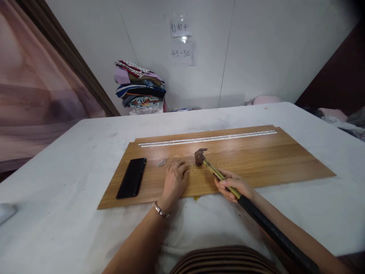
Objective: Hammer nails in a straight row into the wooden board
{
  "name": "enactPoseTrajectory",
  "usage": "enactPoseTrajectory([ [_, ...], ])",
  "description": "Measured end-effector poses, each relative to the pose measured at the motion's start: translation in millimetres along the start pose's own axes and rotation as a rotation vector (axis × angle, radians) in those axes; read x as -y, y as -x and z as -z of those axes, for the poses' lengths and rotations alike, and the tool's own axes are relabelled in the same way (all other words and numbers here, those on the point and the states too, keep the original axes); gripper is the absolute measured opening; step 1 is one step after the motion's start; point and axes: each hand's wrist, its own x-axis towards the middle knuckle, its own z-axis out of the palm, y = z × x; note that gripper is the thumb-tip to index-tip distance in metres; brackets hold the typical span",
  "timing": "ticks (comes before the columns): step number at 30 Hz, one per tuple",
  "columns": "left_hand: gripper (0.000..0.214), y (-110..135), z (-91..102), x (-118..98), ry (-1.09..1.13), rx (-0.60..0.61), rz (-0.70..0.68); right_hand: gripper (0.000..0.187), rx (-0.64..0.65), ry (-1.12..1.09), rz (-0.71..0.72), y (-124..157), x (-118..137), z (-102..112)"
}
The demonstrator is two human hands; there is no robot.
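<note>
A claw hammer with a rusty head and a yellow and black handle is gripped by my right hand, fingers wrapped round the yellow part. Its head hangs over or rests on a wood-grain board; I cannot tell which. On the board, just left of the hammer head, my left hand is closed with thumb and fingertips together. Whatever they pinch, if anything, is too small to make out. Several loose nails lie left of these fingers. Small dark dots form a row along the board near the hammer head.
A black phone lies on the board's left end. Two white measuring strips run along its far side. Under the board is a white-covered table. Folded clothes are stacked behind it by the wall, and a curtain hangs at left.
</note>
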Motion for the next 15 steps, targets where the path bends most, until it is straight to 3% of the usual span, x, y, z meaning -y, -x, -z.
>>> enactPoseTrajectory([
  [5, 0.020, 0.6, -0.5, -0.4, 0.000, -0.003, 0.008, 0.020, -0.019, 0.007, 0.001, 0.3, 0.3, -2.0],
  [15, 0.021, 0.7, 1.0, -2.4, 0.002, -0.001, 0.008, 0.012, -0.024, 0.019, -0.011, 0.3, 0.5, -0.9],
])
